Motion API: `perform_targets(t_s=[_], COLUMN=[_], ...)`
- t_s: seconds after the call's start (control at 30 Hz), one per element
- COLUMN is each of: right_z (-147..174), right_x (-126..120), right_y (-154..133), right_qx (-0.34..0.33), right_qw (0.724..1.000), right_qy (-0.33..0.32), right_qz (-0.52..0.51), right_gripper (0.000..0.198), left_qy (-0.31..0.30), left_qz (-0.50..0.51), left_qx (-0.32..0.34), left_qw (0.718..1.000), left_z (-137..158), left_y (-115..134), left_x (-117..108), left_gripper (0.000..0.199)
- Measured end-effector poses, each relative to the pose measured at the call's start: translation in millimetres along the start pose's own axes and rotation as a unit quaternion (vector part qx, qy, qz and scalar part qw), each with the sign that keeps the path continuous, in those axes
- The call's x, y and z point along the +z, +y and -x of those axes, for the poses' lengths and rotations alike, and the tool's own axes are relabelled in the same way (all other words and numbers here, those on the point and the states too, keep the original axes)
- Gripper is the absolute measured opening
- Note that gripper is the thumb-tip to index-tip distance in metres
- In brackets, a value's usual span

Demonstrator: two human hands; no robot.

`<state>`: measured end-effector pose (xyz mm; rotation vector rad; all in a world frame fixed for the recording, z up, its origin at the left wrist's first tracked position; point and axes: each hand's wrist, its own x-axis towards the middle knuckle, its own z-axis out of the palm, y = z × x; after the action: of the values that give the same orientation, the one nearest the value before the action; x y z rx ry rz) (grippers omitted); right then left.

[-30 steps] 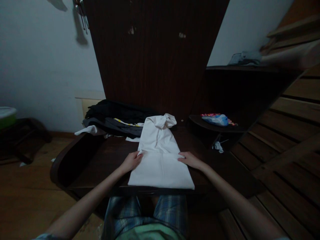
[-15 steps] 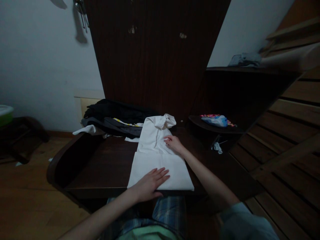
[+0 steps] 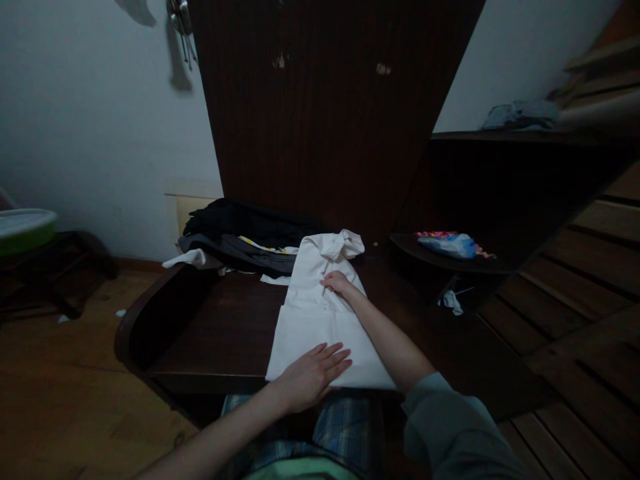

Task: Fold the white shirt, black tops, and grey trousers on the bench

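Observation:
A white shirt [image 3: 310, 340] lies on the dark wooden desk [image 3: 215, 333], its lower part folded up into a flat panel near the front edge. The crumpled collar end points to the back. My left hand [image 3: 313, 375] rests flat on the folded panel, fingers stretched out and holding nothing. Farther back, my right hand [image 3: 338, 283] has its fingers drawn together on the middle of the shirt, pinching a bit of the wrinkled cloth.
Dark folded clothes [image 3: 240, 230] are piled at the back left of the desk. On a small curved shelf [image 3: 450, 264] to the right lies a blue and white plastic packet [image 3: 453, 245]. A green basin [image 3: 27, 233] stands far left, and wooden slats [image 3: 590, 267] rise at the right.
My right hand has shifted slightly left over the shirt, and its fingers have closed on the cloth. My left hand stays flat on the folded panel. The view has turned a little left.

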<state>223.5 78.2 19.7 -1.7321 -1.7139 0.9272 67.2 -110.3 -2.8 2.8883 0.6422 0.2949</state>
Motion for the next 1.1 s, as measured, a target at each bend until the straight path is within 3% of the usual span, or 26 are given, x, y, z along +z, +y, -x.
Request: perform_targets(t_s=[0.1, 0.2, 0.53, 0.67, 0.97, 1.03, 1.1], right_z=[-2, -2, 7, 9, 8, 11, 15], right_x=[-2, -3, -12, -12, 4, -4, -17], right_y=[-2, -5, -2, 3, -2, -2, -1], right_qx=[-0.007, -0.014, 0.02, 0.023, -0.036, -0.056, -0.083], right_qw=[0.998, 0.997, 0.993, 0.993, 0.994, 0.984, 0.956], right_qy=[0.056, 0.069, -0.094, -0.106, 0.08, 0.137, 0.231], right_qz=[-0.002, -0.023, -0.071, -0.042, 0.062, 0.103, 0.16], right_gripper=[0.016, 0.012, 0.017, 0.018, 0.015, 0.014, 0.012], left_qy=[-0.001, -0.002, -0.024, -0.032, -0.041, -0.046, -0.046], left_qz=[0.001, 0.004, 0.029, 0.038, 0.056, 0.063, 0.074], left_qx=[0.005, 0.008, 0.007, 0.007, 0.018, 0.019, 0.021], left_qw=[1.0, 1.0, 0.999, 0.999, 0.997, 0.997, 0.996], left_z=[1, 1, 6, 10, 12, 13, 14], left_y=[0, 0, 8, 15, 10, 8, 6], left_x=[1, -1, -6, -7, -8, -9, -12], left_gripper=[0.057, 0.057, 0.054, 0.056, 0.058, 0.059, 0.059])
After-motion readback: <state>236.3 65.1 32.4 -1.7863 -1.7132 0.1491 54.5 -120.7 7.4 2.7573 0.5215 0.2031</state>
